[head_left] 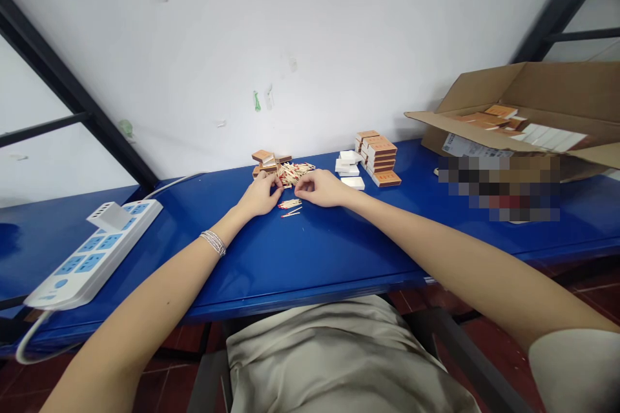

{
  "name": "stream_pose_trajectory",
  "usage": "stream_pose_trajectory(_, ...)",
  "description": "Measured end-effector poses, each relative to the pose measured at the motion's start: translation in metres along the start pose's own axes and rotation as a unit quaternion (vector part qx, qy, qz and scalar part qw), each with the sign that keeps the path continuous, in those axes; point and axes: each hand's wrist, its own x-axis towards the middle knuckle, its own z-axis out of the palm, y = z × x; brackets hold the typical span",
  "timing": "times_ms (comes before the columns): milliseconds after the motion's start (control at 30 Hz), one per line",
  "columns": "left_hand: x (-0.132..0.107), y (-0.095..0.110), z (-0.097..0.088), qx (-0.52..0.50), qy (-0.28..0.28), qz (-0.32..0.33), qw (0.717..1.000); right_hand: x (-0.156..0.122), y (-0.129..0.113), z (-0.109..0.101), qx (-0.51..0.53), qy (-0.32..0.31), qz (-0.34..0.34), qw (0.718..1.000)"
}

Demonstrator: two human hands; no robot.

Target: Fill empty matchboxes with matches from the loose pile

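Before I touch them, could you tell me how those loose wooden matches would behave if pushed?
The loose wooden matches would probably roll and scatter, being thin sticks crossed in a heap. Each looks light, and slender enough to snap.

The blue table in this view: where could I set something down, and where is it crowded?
Free: the blue table between the power strip and the left hand, and in front of both hands, toward the table's near edge. Crowded: behind the right hand, along the wall, with loose matches, matchboxes and the cardboard box.

Matchbox stacks stand beyond the right hand (loose matches between)
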Motion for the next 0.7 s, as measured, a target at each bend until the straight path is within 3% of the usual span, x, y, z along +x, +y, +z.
stream_pose_trajectory(400, -0.006, 0.008, -0.007, -0.014, -0.015, 0.006, 1.0, 0.001, -0.002, 0.0, -0.016, 0.041, 0.035, 0.998)
stream_pose_trajectory(533, -0.012, 0.02, -0.011, -0.034, -0.008, 0.025, 0.999, 0.0, -0.001, 0.002, -0.001, 0.056, 0.008, 0.998)
stream_pose_trajectory(700, -0.014, 0.027, -0.014, -0.05, -0.004, 0.032, 0.998, -0.001, -0.001, 0.003, 0.007, 0.031, -0.013, 0.999)
